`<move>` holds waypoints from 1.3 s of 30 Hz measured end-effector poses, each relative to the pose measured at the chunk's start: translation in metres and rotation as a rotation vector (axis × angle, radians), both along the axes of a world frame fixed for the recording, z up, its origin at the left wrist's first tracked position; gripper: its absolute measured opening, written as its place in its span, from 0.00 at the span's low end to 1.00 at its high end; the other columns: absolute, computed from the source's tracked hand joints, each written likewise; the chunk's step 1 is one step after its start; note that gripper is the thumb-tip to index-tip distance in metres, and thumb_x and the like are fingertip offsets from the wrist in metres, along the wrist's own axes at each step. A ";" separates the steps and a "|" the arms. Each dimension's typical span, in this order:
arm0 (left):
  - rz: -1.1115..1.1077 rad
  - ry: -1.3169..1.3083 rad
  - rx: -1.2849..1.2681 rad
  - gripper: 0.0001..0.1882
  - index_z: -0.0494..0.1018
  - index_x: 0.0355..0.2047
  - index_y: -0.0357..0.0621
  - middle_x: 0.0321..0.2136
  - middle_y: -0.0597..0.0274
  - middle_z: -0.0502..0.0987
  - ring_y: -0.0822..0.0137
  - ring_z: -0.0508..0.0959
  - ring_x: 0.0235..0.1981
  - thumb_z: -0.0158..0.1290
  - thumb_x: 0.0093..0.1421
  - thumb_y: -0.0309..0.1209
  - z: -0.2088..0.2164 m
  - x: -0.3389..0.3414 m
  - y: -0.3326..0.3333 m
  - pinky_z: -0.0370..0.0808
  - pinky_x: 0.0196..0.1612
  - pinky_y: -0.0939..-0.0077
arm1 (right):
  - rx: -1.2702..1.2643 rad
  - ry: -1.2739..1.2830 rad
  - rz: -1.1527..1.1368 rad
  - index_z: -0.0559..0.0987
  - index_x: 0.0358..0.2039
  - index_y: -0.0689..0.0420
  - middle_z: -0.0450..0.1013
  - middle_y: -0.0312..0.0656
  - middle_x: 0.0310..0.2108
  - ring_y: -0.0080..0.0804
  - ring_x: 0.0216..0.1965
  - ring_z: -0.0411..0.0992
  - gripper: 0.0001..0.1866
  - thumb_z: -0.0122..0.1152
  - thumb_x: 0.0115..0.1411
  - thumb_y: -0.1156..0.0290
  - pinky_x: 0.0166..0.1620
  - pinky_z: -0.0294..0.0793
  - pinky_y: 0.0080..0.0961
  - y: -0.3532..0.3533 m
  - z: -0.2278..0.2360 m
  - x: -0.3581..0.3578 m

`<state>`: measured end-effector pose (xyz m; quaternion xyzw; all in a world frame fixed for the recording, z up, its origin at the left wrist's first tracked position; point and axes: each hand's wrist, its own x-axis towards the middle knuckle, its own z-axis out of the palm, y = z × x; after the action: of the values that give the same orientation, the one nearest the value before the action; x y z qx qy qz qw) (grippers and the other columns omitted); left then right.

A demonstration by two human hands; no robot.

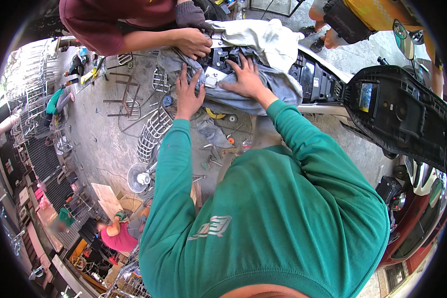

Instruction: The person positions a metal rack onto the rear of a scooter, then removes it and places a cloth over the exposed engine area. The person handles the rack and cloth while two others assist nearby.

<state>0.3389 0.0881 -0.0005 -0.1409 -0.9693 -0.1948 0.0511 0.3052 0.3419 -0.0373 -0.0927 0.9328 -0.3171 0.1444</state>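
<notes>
My left hand (188, 93) lies open with fingers apart against the near left edge of a grey cloth (278, 92). The cloth is draped over the rear of a scooter (327, 108). My right hand (246, 79), also open and spread, rests on the cloth. Between my hands sits a pale metal plate (212, 77), next to dark parts in an opening in the cloth. Across from me, a person in a maroon shirt has a bare hand (193, 43) at the far edge of the opening. That person's other hand wears a grey glove (190, 15).
A white cloth (268, 39) covers the scooter's far side. Its black seat (392, 109) is tipped up at right. Tools (212, 158), a fan (139, 177) and metal frames (154, 131) stand or lie on the floor. Another person (377, 20) stands at the far right.
</notes>
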 end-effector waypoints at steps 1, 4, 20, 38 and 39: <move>0.001 0.002 0.007 0.30 0.70 0.68 0.65 0.76 0.45 0.51 0.36 0.60 0.69 0.56 0.65 0.37 0.000 -0.001 0.001 0.60 0.71 0.44 | -0.009 0.015 -0.003 0.66 0.73 0.40 0.48 0.61 0.77 0.72 0.76 0.45 0.56 0.70 0.47 0.28 0.73 0.44 0.72 -0.001 0.000 0.001; -0.003 -0.048 -0.012 0.31 0.70 0.68 0.64 0.76 0.44 0.51 0.35 0.59 0.69 0.57 0.64 0.37 0.001 -0.004 -0.001 0.59 0.72 0.44 | -0.009 0.025 -0.012 0.67 0.73 0.40 0.48 0.61 0.76 0.71 0.75 0.46 0.56 0.71 0.47 0.28 0.73 0.45 0.72 -0.001 0.000 0.003; 0.076 -0.109 -0.035 0.43 0.60 0.75 0.69 0.77 0.44 0.46 0.33 0.56 0.71 0.60 0.60 0.47 0.001 0.011 0.007 0.53 0.72 0.38 | -0.142 -0.094 -0.005 0.67 0.73 0.38 0.47 0.62 0.77 0.72 0.76 0.45 0.56 0.71 0.47 0.28 0.75 0.46 0.62 0.010 -0.006 -0.009; 0.042 -0.004 -0.092 0.37 0.63 0.72 0.65 0.74 0.51 0.55 0.43 0.61 0.68 0.59 0.63 0.43 0.017 0.004 -0.001 0.56 0.70 0.44 | -0.143 0.140 -0.023 0.80 0.62 0.46 0.51 0.63 0.75 0.72 0.74 0.50 0.33 0.63 0.64 0.39 0.75 0.53 0.57 0.009 -0.008 -0.003; 0.017 -0.021 -0.085 0.37 0.63 0.72 0.65 0.74 0.51 0.56 0.43 0.61 0.68 0.59 0.63 0.43 0.019 0.005 -0.003 0.56 0.70 0.45 | -0.167 0.205 -0.012 0.81 0.60 0.46 0.52 0.62 0.75 0.70 0.74 0.51 0.32 0.63 0.64 0.39 0.74 0.54 0.57 0.010 -0.005 0.001</move>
<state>0.3444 0.0850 0.0187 -0.1327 -0.9783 -0.1545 0.0368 0.3065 0.3518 -0.0425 -0.1307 0.9135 -0.3834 0.0381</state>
